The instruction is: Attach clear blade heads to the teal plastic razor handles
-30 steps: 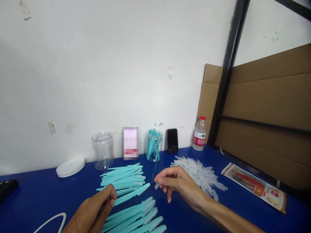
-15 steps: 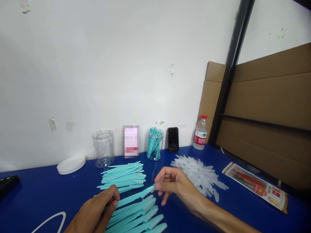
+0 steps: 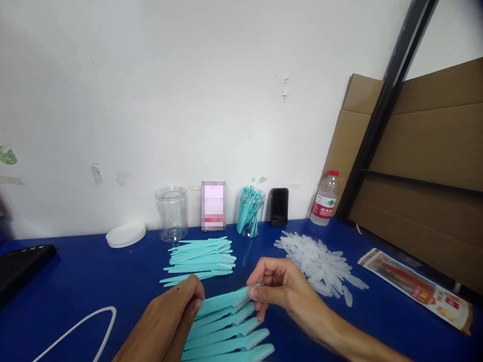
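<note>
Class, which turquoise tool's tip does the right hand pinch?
The nearer group's farthest tool, stretching from left hand to right hand; only its tip is pinched.

Those turquoise sticks (image 3: 206, 259) look like smooth, fairly matt plastic tbh, and the loose translucent pieces (image 3: 317, 260) are frosted plastic. Left-hand jar (image 3: 171, 211) by the blue table's (image 3: 86, 274) back edge is clear and glossy, the pouch (image 3: 418, 290) near its right edge is shiny film, and the cardboard (image 3: 437, 120) is dull.

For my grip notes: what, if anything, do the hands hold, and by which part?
One teal eyebrow razor: the left hand pinches its handle, the right hand its blade end.
</note>
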`<state>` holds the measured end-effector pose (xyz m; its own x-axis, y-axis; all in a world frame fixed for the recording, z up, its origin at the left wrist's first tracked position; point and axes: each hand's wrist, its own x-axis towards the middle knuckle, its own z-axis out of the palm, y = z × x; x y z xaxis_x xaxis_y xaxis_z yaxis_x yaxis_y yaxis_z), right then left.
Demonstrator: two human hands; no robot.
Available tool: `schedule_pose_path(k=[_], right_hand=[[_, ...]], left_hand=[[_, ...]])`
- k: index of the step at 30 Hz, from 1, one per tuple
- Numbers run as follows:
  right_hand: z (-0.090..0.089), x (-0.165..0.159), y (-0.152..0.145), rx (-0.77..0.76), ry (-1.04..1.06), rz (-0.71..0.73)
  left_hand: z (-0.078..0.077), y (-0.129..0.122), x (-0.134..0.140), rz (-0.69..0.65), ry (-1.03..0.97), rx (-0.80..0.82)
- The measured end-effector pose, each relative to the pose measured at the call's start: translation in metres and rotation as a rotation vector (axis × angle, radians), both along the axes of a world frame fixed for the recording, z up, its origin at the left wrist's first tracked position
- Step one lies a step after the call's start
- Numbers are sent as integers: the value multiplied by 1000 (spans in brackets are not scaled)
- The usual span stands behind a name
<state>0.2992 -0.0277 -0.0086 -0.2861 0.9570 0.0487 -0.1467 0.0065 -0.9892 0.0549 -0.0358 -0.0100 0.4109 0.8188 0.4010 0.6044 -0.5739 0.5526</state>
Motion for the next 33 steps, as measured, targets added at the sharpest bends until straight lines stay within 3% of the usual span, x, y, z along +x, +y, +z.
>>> schedule_pose_path(k=[3, 8, 10, 12, 16, 18, 27, 33], right_hand=[[-2, 1, 0, 43, -73, -8], [1, 8, -3, 494, -513, -178], [3, 12, -4, 576, -588, -174], [5, 16, -2, 496, -549, -134], [3, 22, 7, 198, -352, -18], [0, 24, 11, 146, -309, 2], [-4, 21, 14, 113, -227, 20], [3, 22, 6, 344, -546, -66]], left_hand=[[1, 4, -3, -50, 24, -126], [4, 13, -8, -64, 13, -268], [4, 16, -11, -101, 15, -298], [3, 20, -14, -120, 45, -275], [-2, 27, -22, -171, 152, -125], [-3, 28, -24, -200, 177, -54], [-8, 37, -28, -198, 226, -29], [-7, 39, -27, -179, 223, -29]])
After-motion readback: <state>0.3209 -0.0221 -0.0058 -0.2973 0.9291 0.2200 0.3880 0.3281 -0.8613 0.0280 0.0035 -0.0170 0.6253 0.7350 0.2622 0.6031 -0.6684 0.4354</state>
